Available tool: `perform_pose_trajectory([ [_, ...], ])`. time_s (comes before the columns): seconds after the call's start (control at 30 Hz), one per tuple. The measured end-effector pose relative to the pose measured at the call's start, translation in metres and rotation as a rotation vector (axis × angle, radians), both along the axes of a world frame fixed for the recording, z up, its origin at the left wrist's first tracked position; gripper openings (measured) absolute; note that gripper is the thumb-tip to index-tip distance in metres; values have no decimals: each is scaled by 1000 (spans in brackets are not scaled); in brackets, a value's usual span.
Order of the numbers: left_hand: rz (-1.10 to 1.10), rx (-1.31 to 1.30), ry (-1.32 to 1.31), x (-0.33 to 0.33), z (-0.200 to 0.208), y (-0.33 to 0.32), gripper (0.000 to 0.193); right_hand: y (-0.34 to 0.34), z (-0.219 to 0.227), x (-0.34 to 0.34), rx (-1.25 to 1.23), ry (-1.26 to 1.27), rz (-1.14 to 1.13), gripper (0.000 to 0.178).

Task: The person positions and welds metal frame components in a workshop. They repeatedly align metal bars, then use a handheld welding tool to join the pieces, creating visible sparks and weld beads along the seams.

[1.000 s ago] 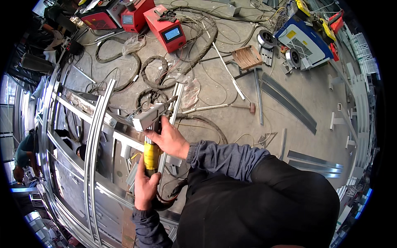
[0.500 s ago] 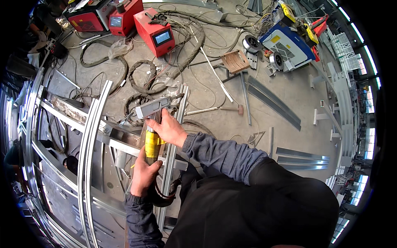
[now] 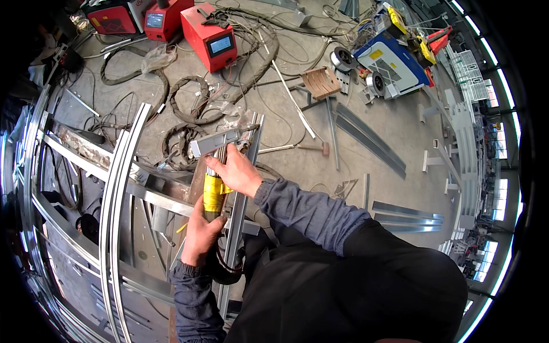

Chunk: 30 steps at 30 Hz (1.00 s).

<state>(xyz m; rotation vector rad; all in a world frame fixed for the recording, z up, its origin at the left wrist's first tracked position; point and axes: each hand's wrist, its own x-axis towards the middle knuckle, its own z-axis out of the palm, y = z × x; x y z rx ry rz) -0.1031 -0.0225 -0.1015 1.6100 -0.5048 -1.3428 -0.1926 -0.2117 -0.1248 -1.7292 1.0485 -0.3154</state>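
My left hand (image 3: 201,233) is closed around the lower end of a handheld welding gun (image 3: 213,197), whose middle is wrapped in yellow tape. Higher up, the fingers of my right hand (image 3: 240,173) wrap the neck just under the gun's grey boxy head (image 3: 214,142). The gun points away from me, above the frame of metal bars. A dark cable (image 3: 229,277) hangs below my left hand. Parts of the fingers on both hands are hidden behind the gun.
Metal rails (image 3: 121,188) cross a steel frame at left. Hoses and cables (image 3: 191,100) coil on the floor ahead. A red box with a screen (image 3: 209,43) stands at the back, a blue-and-white machine (image 3: 392,63) at back right. Flat metal strips (image 3: 372,140) lie at right.
The surroundings have shifted slightly left and up in view. The gun's head sits a little further right, and both hands keep hold of the gun.
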Motion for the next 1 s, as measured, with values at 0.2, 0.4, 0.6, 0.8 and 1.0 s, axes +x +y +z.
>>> perform_pose_trajectory([
  [0.2, -16, 13, 1, 3, 0, -1, 79, -1, -5, 2, 3, -4, 0, 62],
  [0.4, -47, 28, -34, 5, 2, 0, 78, 0, -6, 2, 3, 16, 8, 61],
  [0.6, -73, 71, 0, 7, 8, -1, 76, 0, -6, 1, -5, 70, 13, 64],
  [0.8, -88, 73, -16, 7, 10, -1, 77, 0, -11, -1, -3, 40, 19, 66],
  [1.0, -89, 75, -15, 6, 6, 1, 79, 1, 0, -2, 11, 56, 21, 66],
])
